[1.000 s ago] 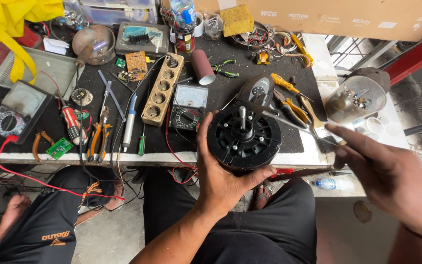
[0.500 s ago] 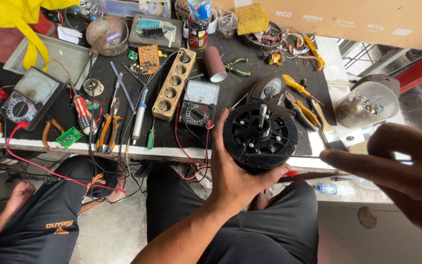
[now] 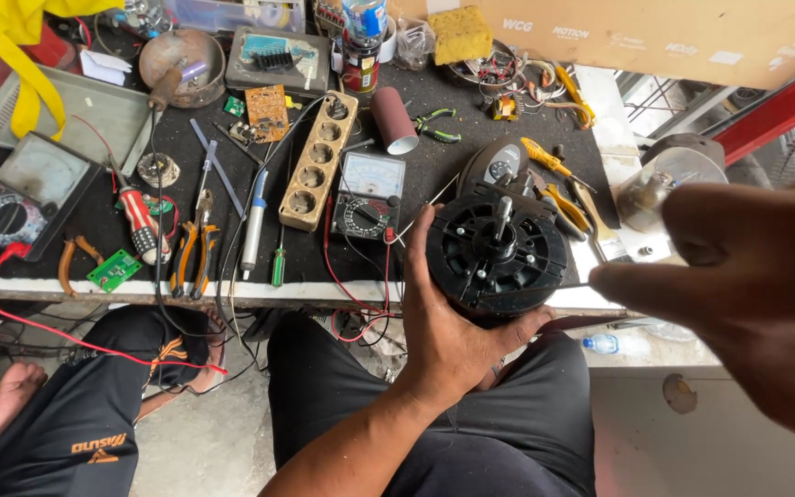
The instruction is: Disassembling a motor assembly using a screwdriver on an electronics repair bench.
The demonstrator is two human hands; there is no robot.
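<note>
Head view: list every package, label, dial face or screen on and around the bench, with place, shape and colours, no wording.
Cardboard box: top right, long, brown, pale printing.
Analog meter: bench centre, left of the black motor in the left hand; black, white dial face.
Second meter: far left, dark, grey window, round dial.
Bottle: top centre, blue label.
</note>
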